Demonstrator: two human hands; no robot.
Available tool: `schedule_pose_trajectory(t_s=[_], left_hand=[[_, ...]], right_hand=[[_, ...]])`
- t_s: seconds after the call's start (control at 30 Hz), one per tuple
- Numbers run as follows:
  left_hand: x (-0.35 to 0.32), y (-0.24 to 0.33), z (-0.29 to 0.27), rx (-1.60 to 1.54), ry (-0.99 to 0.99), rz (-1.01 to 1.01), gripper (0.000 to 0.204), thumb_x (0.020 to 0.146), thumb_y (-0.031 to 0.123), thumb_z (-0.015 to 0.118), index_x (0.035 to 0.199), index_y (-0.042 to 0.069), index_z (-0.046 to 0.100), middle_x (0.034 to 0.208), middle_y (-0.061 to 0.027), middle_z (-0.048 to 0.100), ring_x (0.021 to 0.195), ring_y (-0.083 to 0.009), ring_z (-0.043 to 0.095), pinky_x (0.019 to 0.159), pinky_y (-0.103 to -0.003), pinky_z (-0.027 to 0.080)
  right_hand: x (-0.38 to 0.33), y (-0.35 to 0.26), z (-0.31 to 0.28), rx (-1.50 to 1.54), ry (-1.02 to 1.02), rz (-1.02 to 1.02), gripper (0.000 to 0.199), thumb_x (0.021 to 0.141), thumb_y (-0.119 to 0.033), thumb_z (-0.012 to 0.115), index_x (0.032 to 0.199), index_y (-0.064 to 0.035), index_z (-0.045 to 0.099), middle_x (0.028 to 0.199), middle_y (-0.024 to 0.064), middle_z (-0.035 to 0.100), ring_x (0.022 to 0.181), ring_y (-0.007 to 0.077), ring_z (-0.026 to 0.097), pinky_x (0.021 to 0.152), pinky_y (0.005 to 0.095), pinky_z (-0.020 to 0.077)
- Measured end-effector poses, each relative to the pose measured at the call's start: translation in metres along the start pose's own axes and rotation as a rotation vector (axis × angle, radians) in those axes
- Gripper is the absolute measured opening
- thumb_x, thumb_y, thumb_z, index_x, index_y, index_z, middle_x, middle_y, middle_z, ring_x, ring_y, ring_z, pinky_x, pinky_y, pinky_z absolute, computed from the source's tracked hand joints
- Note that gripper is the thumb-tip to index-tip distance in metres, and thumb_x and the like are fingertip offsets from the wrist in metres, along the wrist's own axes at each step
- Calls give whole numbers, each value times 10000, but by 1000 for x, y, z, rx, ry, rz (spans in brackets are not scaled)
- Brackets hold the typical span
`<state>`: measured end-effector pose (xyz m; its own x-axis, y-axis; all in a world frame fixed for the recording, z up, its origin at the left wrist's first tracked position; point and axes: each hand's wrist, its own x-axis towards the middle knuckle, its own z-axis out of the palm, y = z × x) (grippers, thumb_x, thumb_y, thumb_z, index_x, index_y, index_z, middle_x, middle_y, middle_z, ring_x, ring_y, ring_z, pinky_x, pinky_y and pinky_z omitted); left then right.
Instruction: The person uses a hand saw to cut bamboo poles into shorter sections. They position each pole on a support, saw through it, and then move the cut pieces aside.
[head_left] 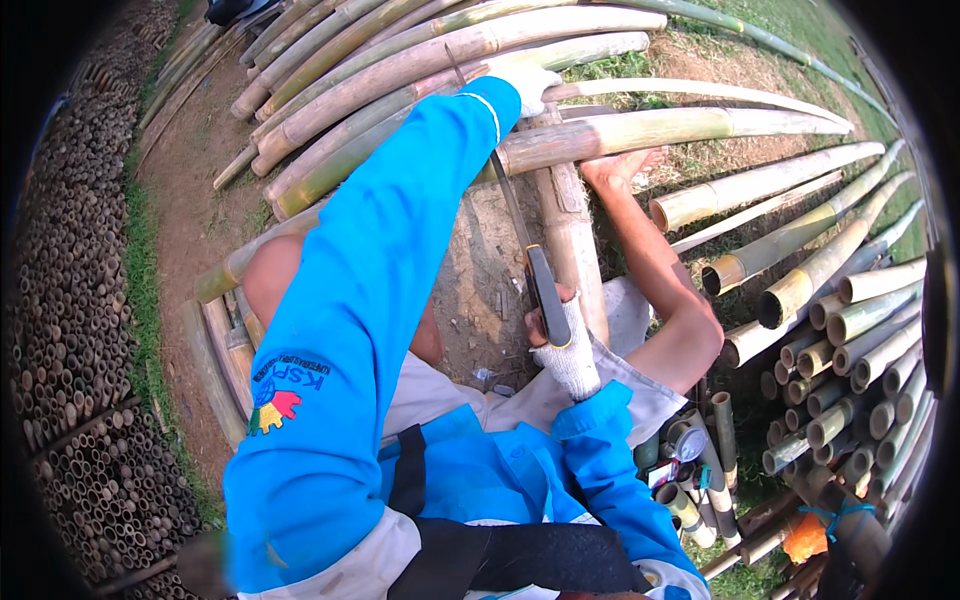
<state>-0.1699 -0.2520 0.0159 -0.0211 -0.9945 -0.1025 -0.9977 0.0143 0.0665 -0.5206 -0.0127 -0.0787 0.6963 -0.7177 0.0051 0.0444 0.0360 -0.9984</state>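
Observation:
My right hand (562, 352), in a white knit glove, is closed round the dark handle of a handsaw (512, 205). Its long blade runs away from me, across a thick pale-green bamboo pole (670, 133) just right of my left sleeve. My left hand (526, 84), gloved in white, is closed on the bamboo beyond the blade; its fingers are partly hidden. That thick pole rests across another bamboo piece (567, 235) lying lengthwise before me. My bare right foot (625, 168) is against the pole's near side. My left sleeve hides whether the pole continues leftward.
Several long bamboo poles (400, 75) lie at the far left, and more (770, 185) fan out at right. A stack of cut bamboo (870, 370) stands at lower right, near an orange item (806, 538). Bundled tubes (80, 300) fill the left side beyond a grass strip.

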Motion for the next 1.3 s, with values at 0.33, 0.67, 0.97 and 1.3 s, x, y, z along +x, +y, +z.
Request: schedule_pose_trajectory(t_s=[0.33, 0.67, 0.97, 1.3], left_hand=[[-105, -77, -35, -22, 193, -98, 516, 1133, 432, 572, 1526, 109, 656, 1495, -209, 682, 1379, -416, 640, 1195, -495, 504], [-216, -79, 44, -390, -251, -189, 1002, 685, 572, 934, 1492, 99, 577, 1253, -277, 759, 1165, -467, 736, 1024, -526, 562], [-251, -101, 34, -403, -273, -199, 927, 695, 514, 935, 1462, 112, 603, 1225, -266, 771, 1137, -464, 742, 993, -516, 572], [-309, -115, 46, -345, -128, -276, 979, 728, 498, 950, 1553, 135, 569, 1392, -240, 727, 1303, -441, 689, 1113, -488, 545]], right_hand=[[-1, -5, 3, 170, 144, 85, 479, 977, -9, 717, 1421, -68, 551, 1180, 41, 594, 1067, 161, 604, 964, 324, 518], [6, -42, 31, -187, 162, -1, 547, 985, -19, 746, 1486, -45, 528, 1243, 87, 605, 1150, 211, 602, 1053, 372, 493], [10, -70, 67, -228, 128, -107, 568, 959, 13, 703, 1498, -40, 532, 1253, 106, 589, 1174, 214, 603, 1051, 359, 499], [13, -69, 92, -103, 139, -20, 678, 957, 23, 720, 1587, -55, 482, 1177, 62, 608, 1018, 140, 628, 946, 309, 538]])
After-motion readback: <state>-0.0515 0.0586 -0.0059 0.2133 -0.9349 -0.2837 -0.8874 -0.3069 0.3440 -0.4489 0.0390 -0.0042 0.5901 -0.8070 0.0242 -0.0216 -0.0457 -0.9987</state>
